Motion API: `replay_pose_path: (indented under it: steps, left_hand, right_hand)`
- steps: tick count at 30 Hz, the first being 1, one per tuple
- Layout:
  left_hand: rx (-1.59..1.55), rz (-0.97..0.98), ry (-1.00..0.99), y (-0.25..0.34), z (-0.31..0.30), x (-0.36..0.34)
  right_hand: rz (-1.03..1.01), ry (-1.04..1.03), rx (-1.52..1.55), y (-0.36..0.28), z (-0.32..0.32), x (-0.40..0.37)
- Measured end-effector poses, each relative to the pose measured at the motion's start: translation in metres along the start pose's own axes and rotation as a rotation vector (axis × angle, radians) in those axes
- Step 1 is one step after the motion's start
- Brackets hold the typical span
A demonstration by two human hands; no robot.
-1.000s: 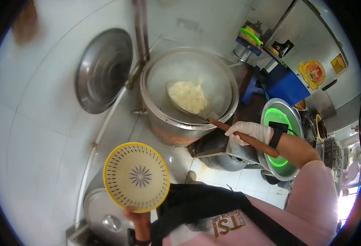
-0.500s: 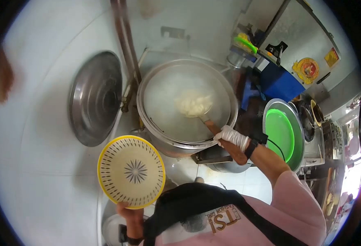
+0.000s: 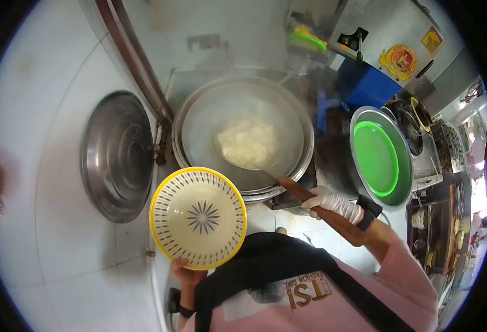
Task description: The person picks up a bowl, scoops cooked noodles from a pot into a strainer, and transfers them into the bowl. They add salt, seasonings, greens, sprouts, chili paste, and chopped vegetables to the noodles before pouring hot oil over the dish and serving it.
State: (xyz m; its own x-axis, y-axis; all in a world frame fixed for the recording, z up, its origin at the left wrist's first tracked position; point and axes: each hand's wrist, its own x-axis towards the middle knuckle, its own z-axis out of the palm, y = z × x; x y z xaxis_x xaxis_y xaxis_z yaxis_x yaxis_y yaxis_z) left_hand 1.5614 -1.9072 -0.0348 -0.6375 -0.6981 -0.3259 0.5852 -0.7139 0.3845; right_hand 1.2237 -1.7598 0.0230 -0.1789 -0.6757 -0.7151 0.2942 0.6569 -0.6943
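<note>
My left hand (image 3: pixel 186 272) grips the lower rim of a yellow-edged bowl (image 3: pixel 203 217) with a blue starburst at its centre; the bowl holds nothing and tilts toward me. My right hand (image 3: pixel 335 203), in a clear plastic glove, is wrapped round the wooden handle of a ladle (image 3: pixel 296 190). Pale pieces of food (image 3: pixel 248 145) lie heaped in the ladle's head, over a large steaming metal pot (image 3: pixel 179 130). The bowl's upper edge overlaps the pot's near left rim. Steam blurs the food's outline.
A round metal lid (image 3: pixel 117 156) leans on the tiled wall at the left. Brown pipes (image 3: pixel 135 61) run down beside the pot. To the right, a green basin (image 3: pixel 375 159) sits inside a metal basin (image 3: pixel 403 176), with a blue box (image 3: pixel 369 84) behind.
The ladle has come nearer me, and its heap of food shows larger. My left hand has brought the bowl up and right, closer to the pot. The camera view has shifted.
</note>
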Motion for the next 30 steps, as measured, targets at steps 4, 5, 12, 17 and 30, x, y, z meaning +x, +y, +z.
replay_pose_path:
  steps: [4,5,12,17,30]
  left_hand:
    - [-0.012,-0.020,-0.059,-0.003,-0.013,0.007]
    - [-0.016,-0.036,-0.045,-0.004,-0.015,0.008]
    - [-0.040,0.039,0.022,-0.008,0.000,0.000]
    - [0.020,0.072,0.050,-0.009,-0.004,-0.005]
    - [0.021,0.025,-0.028,-0.014,0.000,-0.006]
  right_hand:
    - [0.153,0.008,0.226,-0.027,-0.020,0.004]
    - [0.270,0.012,0.328,-0.034,-0.029,0.015]
    - [-0.029,0.091,-0.192,-0.019,-0.027,0.079]
    - [-0.172,0.169,-0.381,0.015,-0.027,0.084]
    - [-0.045,0.070,-0.204,0.038,-0.011,-0.048]
